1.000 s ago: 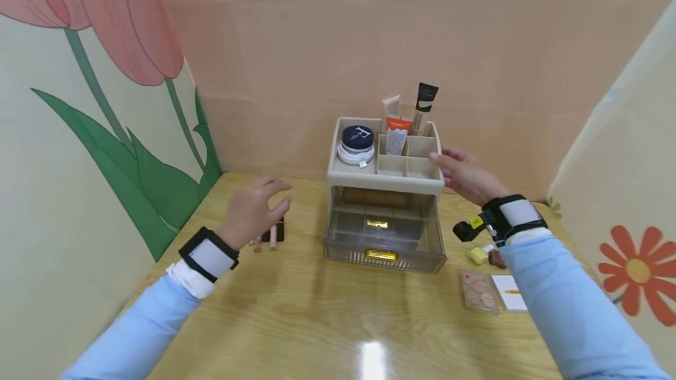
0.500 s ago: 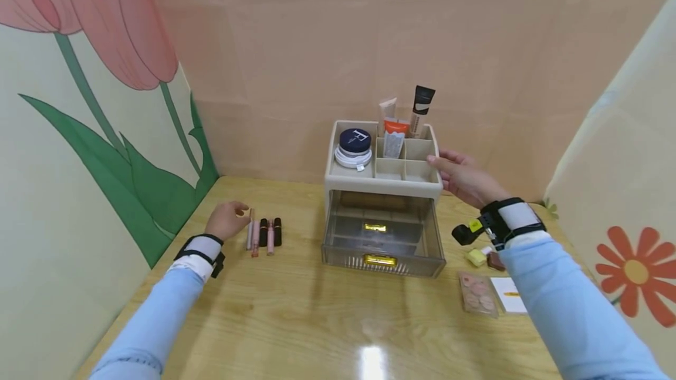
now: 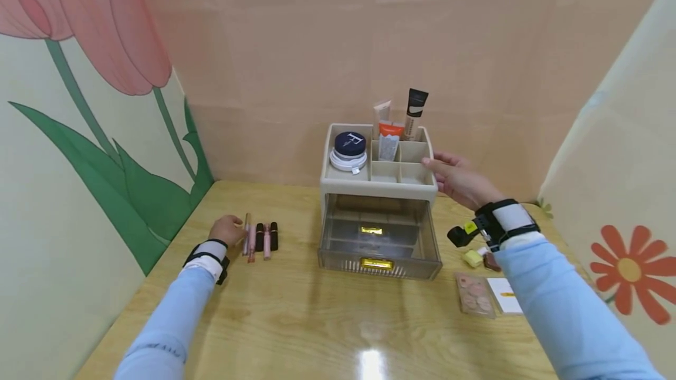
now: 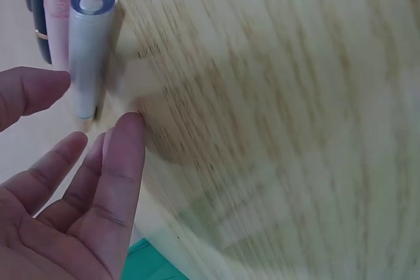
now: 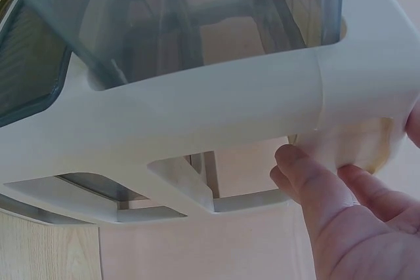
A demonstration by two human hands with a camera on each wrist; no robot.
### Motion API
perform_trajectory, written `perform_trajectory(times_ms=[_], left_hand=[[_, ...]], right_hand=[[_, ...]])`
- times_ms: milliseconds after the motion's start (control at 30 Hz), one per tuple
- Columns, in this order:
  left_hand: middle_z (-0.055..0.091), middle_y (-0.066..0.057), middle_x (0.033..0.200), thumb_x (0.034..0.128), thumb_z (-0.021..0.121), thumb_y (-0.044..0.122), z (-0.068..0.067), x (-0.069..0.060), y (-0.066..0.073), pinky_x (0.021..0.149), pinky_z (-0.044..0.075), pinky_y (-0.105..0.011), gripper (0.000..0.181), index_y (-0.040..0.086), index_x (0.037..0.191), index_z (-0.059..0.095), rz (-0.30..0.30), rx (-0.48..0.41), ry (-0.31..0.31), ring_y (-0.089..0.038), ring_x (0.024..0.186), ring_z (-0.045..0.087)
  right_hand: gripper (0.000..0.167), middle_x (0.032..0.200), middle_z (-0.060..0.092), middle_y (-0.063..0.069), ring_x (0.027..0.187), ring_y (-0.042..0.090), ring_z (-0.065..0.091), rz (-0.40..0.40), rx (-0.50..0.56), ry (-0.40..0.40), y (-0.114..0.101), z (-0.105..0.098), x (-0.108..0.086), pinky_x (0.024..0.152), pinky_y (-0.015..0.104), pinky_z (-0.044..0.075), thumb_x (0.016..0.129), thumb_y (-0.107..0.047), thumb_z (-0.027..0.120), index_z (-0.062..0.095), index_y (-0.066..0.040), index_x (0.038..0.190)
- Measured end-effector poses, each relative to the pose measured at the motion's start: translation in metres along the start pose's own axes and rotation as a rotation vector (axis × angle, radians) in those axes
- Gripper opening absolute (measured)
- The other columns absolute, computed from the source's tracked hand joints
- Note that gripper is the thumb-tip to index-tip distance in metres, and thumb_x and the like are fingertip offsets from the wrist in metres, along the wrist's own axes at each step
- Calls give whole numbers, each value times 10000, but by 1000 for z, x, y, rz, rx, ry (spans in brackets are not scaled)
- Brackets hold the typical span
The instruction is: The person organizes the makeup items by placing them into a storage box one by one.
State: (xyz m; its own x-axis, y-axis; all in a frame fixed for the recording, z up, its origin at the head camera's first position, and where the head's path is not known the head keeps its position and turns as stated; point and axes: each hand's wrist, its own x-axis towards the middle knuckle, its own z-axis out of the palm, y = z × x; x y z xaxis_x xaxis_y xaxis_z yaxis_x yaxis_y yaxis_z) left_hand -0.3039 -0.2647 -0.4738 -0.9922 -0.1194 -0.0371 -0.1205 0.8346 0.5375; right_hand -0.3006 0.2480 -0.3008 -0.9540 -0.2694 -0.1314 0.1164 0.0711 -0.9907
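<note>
head view gives me the organizer (image 3: 377, 190) ahead, its smoky drawer (image 3: 343, 260) pulled out toward six o'clock, which i judge keeps its inside within reach. at its three o'clock the right hand (image 3: 462, 182) grips the side wall, thumb at the rim, probably to stop the box shifting. squeeze tubes (image 3: 388, 148) stand propped in the divided compartments, likely because the dividers hold them up. toward the organizer's eight o'clock lies a row of lip tubes (image 3: 266, 245), side by side, i think so each can be picked singly. at the row's nine o'clock end is the left hand (image 3: 227, 229); its fingertips are hard to read from above, yet the left wrist view shows thumb and fingers parted, gripping nothing, by a pale tube (image 4: 90, 44). whether the thumb touches it i cannot tell. my right wrist view shows the grip up close; only the head view shows the palette (image 3: 475, 295) toward four o'clock.
</note>
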Motion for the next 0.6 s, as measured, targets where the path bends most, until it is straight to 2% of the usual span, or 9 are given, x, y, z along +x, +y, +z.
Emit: perform_trajectory(times_ms=[133,233,400,500,600], left_hand=[[627,-281,1148,828,676,161,3,5,-1,865,491,-473,422,-103,1152,623,4,39,2,-402,1011,598],[618,-283,1166,824,676,163,4,8,2,888,484,-478,433,-100,1162,618,-14,57,-9,-414,1046,587],[647,-267,1083,792,705,131,5,11,4,831,513,-461,411,-108,1118,633,-39,53,-27,-379,960,614],[670,-233,988,767,721,119,7,14,0,779,527,-449,361,-101,1047,663,-43,46,-33,-346,877,623],[674,-219,966,770,726,118,8,18,-4,768,528,-444,350,-95,1043,673,-46,36,-44,-333,859,621]], right_hand=[[778,1464,308,199,1027,125,597,0,-6,-11,0,0,-1,880,293,528,981,-348,561,129,-39,1549],[768,1472,299,206,1024,118,598,-3,-4,-9,0,0,-2,880,288,527,985,-341,555,132,-36,1549],[761,1485,300,209,1051,130,589,-4,-14,-2,0,0,-3,883,294,526,983,-352,554,151,-36,1546],[758,1492,299,212,1092,155,570,-7,-25,-8,0,0,-3,899,303,519,985,-361,547,153,-40,1547],[755,1492,301,216,1136,187,549,-12,-32,-10,0,0,-3,917,310,509,988,-362,542,152,-38,1547]])
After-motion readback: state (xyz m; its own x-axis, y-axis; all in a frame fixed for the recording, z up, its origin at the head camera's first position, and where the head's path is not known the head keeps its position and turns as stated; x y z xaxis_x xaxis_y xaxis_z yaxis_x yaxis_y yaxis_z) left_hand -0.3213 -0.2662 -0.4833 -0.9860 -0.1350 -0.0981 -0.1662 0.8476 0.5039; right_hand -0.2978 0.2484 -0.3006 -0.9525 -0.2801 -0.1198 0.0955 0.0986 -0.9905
